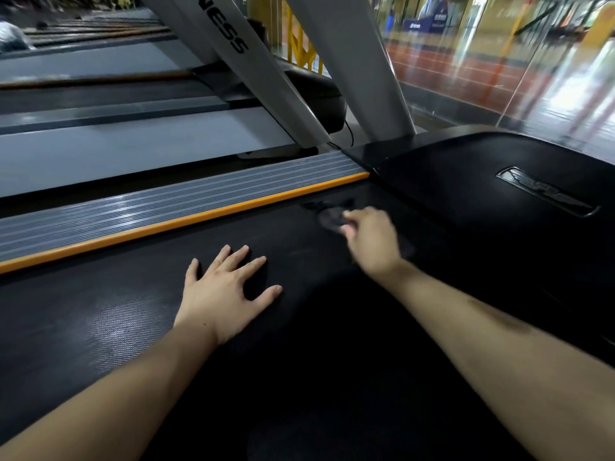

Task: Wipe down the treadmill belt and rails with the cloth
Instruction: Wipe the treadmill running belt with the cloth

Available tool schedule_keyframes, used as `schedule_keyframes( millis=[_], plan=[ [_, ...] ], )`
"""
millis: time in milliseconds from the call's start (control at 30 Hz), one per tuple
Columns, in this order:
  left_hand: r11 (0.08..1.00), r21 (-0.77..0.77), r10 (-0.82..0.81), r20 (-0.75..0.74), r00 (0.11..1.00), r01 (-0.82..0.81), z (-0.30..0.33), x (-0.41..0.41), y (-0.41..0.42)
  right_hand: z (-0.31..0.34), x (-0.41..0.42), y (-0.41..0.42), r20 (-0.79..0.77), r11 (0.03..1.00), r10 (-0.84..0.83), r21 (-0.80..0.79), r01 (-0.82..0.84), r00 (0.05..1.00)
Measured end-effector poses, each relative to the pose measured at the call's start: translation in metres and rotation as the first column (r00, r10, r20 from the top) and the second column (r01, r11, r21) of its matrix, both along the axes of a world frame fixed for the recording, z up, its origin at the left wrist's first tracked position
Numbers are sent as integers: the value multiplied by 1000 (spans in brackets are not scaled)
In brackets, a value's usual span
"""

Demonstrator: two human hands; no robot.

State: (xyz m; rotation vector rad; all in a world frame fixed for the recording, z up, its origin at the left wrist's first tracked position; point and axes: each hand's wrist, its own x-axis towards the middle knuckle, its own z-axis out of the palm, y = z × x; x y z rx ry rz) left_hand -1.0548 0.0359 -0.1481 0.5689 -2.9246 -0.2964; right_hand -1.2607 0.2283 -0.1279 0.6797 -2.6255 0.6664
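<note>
The black treadmill belt (126, 314) fills the lower part of the head view. Along its left side runs a grey ribbed rail (166, 207) with an orange strip (186, 221). My left hand (226, 291) lies flat on the belt with fingers spread and holds nothing. My right hand (372, 241) is blurred at the front end of the belt, closed on a dark cloth (329, 217) that presses on the belt just below the black motor cover (482, 181).
Two grey uprights (349, 61) rise from the front of the treadmill. Another treadmill (116, 104) stands parallel on the left. A glass wall (499, 61) runs behind the motor cover on the right.
</note>
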Motion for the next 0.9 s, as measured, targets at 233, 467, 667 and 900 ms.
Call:
schedule_keyframes(
  millis=[233, 467, 667, 900],
  plan=[
    [1000, -11, 4, -9, 1000, -5, 0, 3, 0, -9, 3, -5, -111, 959, 273, 111, -261, 955],
    [1000, -9, 0, -20, 1000, 0, -1, 0, 0, 3, -65, 62, -100, 973, -206, 89, 215, 973],
    [1000, -12, 13, -12, 1000, -13, 0, 1, 0, -14, 40, -22, -3, 961, 278, 5, -278, 961],
    [1000, -9, 12, -7, 1000, -12, 1, 1, 0, -2, -73, 59, -92, 989, -105, 93, 113, 990]
  ],
)
